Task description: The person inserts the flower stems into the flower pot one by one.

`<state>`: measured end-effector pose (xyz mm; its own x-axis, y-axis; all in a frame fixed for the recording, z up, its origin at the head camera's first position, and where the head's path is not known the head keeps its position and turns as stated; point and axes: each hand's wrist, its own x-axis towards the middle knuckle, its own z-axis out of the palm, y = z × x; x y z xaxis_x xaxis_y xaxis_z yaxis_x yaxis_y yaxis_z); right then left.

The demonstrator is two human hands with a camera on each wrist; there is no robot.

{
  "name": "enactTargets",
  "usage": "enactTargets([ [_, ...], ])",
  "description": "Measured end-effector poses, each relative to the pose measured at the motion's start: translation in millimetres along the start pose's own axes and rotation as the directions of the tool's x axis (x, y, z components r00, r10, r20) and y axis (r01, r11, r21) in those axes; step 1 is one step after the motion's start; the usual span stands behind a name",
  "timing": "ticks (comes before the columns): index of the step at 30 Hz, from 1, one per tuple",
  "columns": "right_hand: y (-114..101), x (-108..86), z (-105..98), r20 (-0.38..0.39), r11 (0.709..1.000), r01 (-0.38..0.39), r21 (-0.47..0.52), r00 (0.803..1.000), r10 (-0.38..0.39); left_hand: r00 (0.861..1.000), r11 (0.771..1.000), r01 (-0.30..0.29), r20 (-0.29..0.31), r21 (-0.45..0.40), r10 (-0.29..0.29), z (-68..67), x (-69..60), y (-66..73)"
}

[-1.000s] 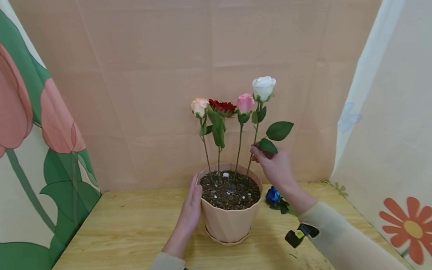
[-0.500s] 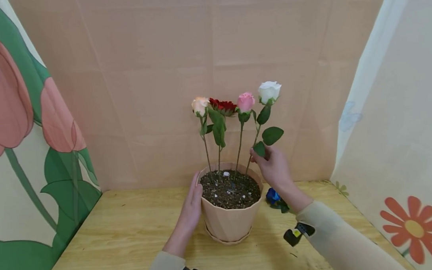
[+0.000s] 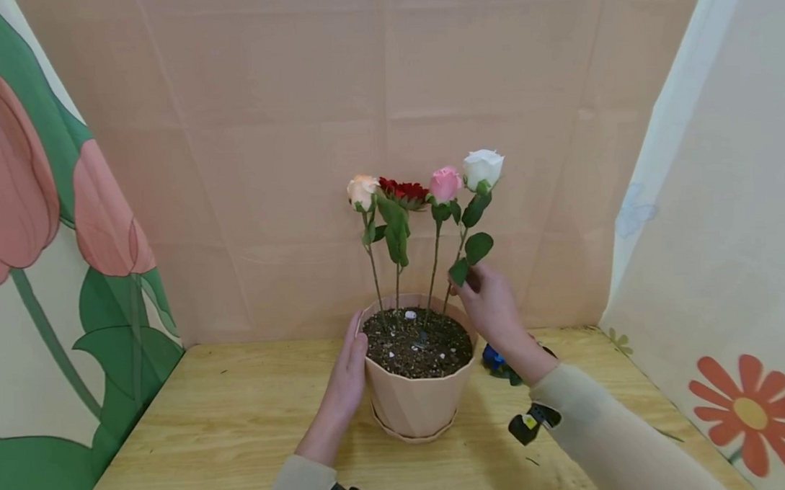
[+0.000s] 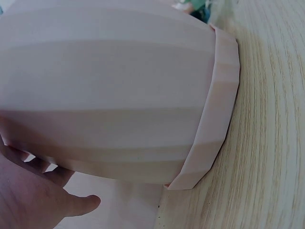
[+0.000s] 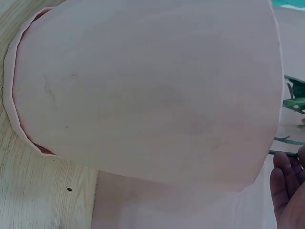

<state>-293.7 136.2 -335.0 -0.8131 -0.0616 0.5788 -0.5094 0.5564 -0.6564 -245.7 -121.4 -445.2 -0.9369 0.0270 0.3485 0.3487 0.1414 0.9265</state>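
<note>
My right hand (image 3: 493, 304) pinches the stem of a white rose (image 3: 484, 170), whose lower end stands in the soil at the right of the flowerpot. In the right wrist view, the fingers (image 5: 286, 177) hold a thin green stem just above the pot rim. My left hand (image 3: 345, 373) rests against the left side of the pale pink flowerpot (image 3: 416, 406), its thumb near the rim. A peach rose (image 3: 362, 193), a red flower (image 3: 404, 193) and a pink rose (image 3: 445, 184) stand upright in the dark soil (image 3: 412, 356).
A blue flower (image 3: 494, 358) lies on the wooden table (image 3: 243, 423) right of the pot, partly hidden by my right forearm. Beneath the pot is a matching saucer (image 3: 415, 439). A pinkish cloth backdrop (image 3: 266, 170) hangs close behind.
The white rose first dropped and leaned right, then swung slightly back left. Its leaves turned leftward while my right hand moved a little left and down. My left hand stayed in place.
</note>
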Motion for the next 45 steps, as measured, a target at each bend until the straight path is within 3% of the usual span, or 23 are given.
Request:
enactTargets([
  [6, 7.4, -2.2, 4.2, 0.012, 1.0, 0.027, -0.013, 1.0, -0.027, 1.0, 1.0, -0.006, -0.02, 0.001, 0.006, 1.3, 0.5, 0.0],
  [13, 21.2, -5.5, -0.6, 0.053, 0.999, -0.035, 0.023, 0.998, 0.034, 1.0, 1.0, 0.001, -0.01, 0.025, -0.001, 1.5, -0.1, 2.4],
  [23, 17.5, -9.7, 13.1, -0.002, 0.999, 0.05, 0.008, 0.999, -0.05, 1.0, 1.0, -0.011, -0.006, 0.018, 0.011, 0.1, 0.9, 5.8],
  [27, 15.8, -10.7, 19.1, -0.027, 0.999, 0.032, 0.038, 0.999, -0.031, 1.0, 1.0, -0.013, -0.012, 0.017, 0.013, 1.4, 1.9, 6.8],
  [37, 19.7, -8.1, 24.2, -0.022, 1.0, 0.011, 0.005, 1.0, -0.011, 1.0, 1.0, -0.019, -0.016, 0.013, 0.02, 1.1, 4.3, 3.3],
  [45, 21.1, -11.5, 28.6, -0.027, 0.997, -0.027, 0.067, 0.999, 0.029, 1.0, 1.0, -0.021, -0.02, 0.019, 0.022, 0.9, 2.1, -1.5],
])
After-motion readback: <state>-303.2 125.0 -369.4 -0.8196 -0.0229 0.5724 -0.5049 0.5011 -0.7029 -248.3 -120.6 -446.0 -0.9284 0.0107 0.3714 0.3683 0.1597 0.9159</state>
